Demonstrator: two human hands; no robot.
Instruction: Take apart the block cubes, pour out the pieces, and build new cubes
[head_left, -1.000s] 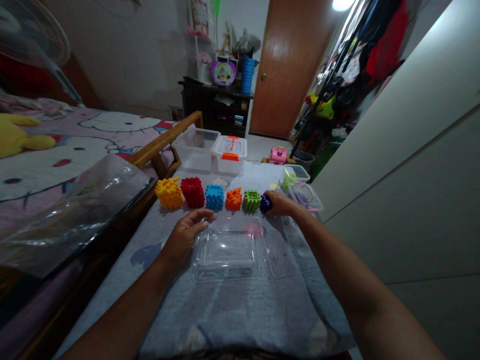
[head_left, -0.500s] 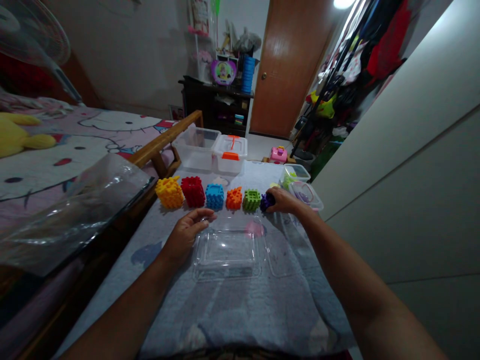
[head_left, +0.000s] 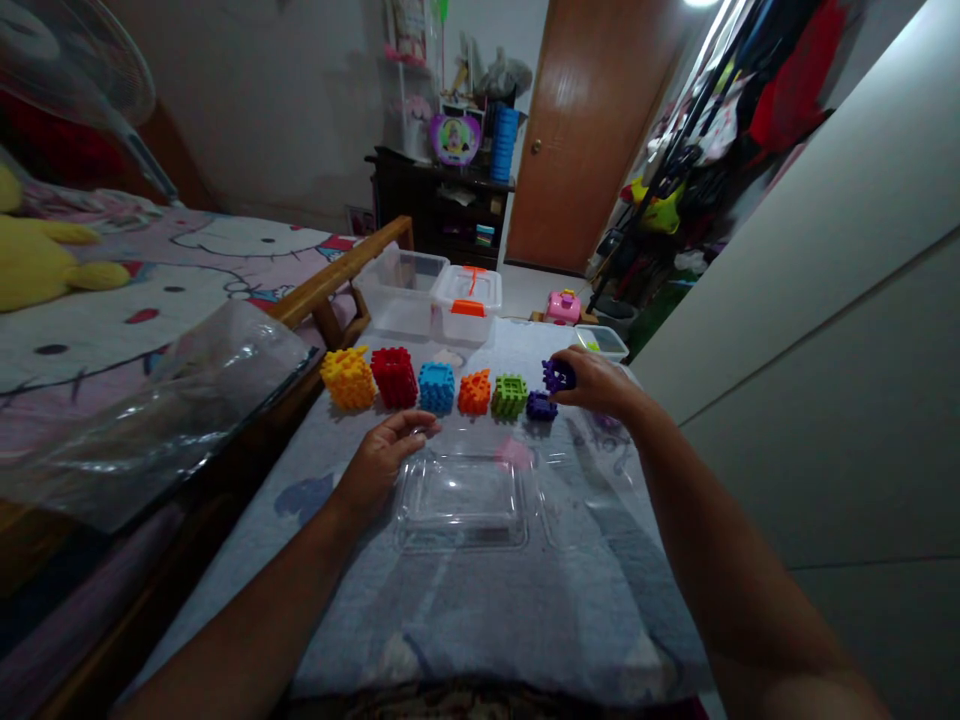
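Note:
My right hand [head_left: 596, 382] pinches a purple piece [head_left: 557, 376] just above a purple block [head_left: 541, 406] on the cloth. Leftward from it runs a row of interlocking blocks: green [head_left: 509, 397], orange [head_left: 475, 393], light blue [head_left: 436, 387], red [head_left: 394, 377] and yellow [head_left: 349, 379]. My left hand [head_left: 382, 455] has its fingers closed on the upper left corner of a clear plastic container [head_left: 465, 500], which lies in front of the row.
Behind the row stand a clear bin [head_left: 401, 295] and an orange-latched box [head_left: 466, 300]. A small clear tub [head_left: 602, 342] is at the back right. A plastic bag [head_left: 172, 420] lies over the wooden rail [head_left: 341, 270] at left.
My right hand has lifted slightly up and to the right with a purple piece, leaving a purple block visible below. My left hand stays at the container's corner. The view has shifted a little.

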